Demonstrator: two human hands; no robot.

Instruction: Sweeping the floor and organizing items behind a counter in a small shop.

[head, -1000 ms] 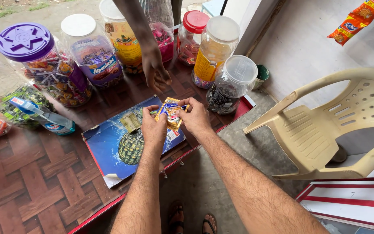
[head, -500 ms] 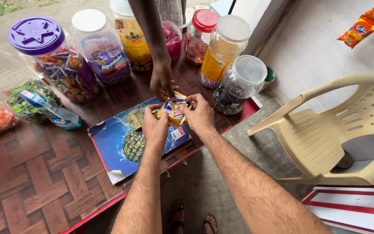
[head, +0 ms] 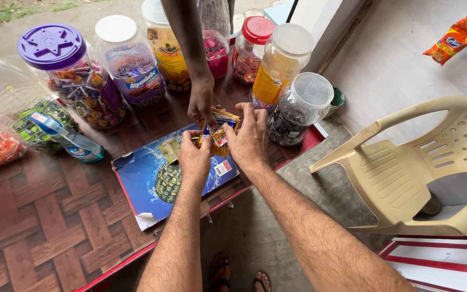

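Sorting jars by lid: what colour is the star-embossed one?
Purple lid, clearest in the head view.

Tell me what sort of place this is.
Probably a small roadside sweet stall: lidded candy jars line a wooden counter, snack packets hang nearby, and another person's hand meets small sachets.

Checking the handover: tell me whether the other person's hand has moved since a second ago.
Yes. The other person's hand has come down from the jars toward the blue box, meeting the small packets.
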